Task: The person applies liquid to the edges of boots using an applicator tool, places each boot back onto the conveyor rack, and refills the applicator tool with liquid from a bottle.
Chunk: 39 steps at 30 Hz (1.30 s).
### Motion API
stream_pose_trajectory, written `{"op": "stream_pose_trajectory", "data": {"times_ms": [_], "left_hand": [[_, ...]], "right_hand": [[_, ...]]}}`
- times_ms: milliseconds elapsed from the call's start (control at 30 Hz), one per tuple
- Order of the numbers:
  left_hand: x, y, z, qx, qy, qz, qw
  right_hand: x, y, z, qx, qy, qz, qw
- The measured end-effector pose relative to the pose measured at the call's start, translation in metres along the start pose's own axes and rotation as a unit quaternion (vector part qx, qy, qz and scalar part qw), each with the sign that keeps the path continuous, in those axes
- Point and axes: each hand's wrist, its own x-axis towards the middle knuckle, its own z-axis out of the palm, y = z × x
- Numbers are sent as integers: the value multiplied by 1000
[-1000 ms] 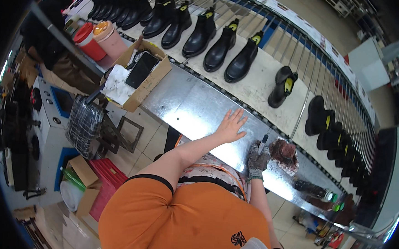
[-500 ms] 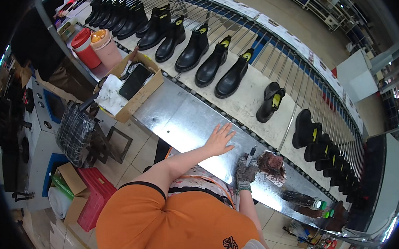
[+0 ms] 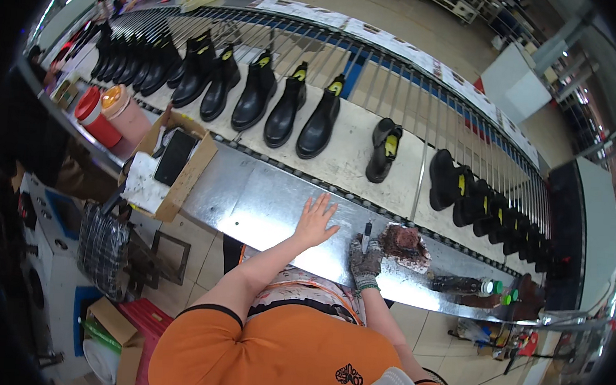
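From my end, the head view has the bare left hand (image 3: 314, 223) open, palm down and fingers spread, empty, apparently laid on the metal bench (image 3: 265, 193) with its fingertips near the far edge. The gloved right hand (image 3: 366, 259), at the near edge, has its fingers curled round a pen-like tool (image 3: 367, 235), which points towards the far edge. Just to its right, a brown lump (image 3: 405, 241) lies on stained white sheeting.

I read this as a pause with the tool held ready: neither hand touches the black boots (image 3: 320, 126) lined up past the far edge. Any move with the tool would call for lifting it clear of the lump.

The glove hides the tool's lower end, and its tip is too small for me to make out. I can't see beneath the left palm, and the boots at the row's right end merge together.
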Motion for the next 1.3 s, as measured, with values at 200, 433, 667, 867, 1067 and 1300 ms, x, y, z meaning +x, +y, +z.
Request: {"op": "stream_pose_trajectory", "data": {"times_ms": [200,433,667,867,1067,1300], "left_hand": [[0,1,-2,2,-6,-2,1000],[-2,1,3,2,-18,-4,1000],[0,1,1,2,-19,-6,1000],[-1,0,1,0,-23,-8,1000],[0,1,0,-6,-24,-8,1000],[1,-1,1,-6,-6,-9,1000]], "right_hand": [[6,9,7,-33,-21,-29,999],[-1,4,-1,-17,-26,-8,999],[-1,4,0,36,12,-45,998],[1,12,5,-5,-9,-73,997],[2,16,7,5,-21,-87,996],[5,11,5,41,-20,-76,996]]}}
